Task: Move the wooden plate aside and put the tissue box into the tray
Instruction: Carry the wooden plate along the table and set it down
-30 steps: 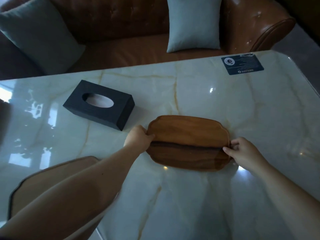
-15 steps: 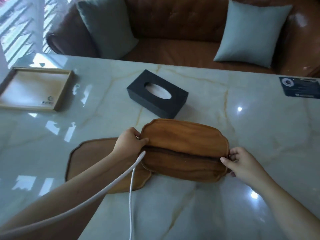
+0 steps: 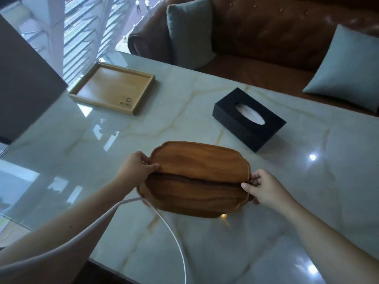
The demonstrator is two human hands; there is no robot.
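Marble table [image 3: 205, 242] is glossy, so things may slide on it. Plate [image 3: 196, 179] in the lower centre looks stiff, solid wood, not light; both hands pinch its short ends, left hand [image 3: 135, 169] and right hand [image 3: 264, 187], thumbs on top and the other fingers curled under the rim (a steady hold, I judge). Tray [image 3: 143, 95] waits upper left. Box [image 3: 249, 119], right of centre, seems light cardboard; better grasp its long sides.

head view, looking down, table [image 3: 205, 242] close
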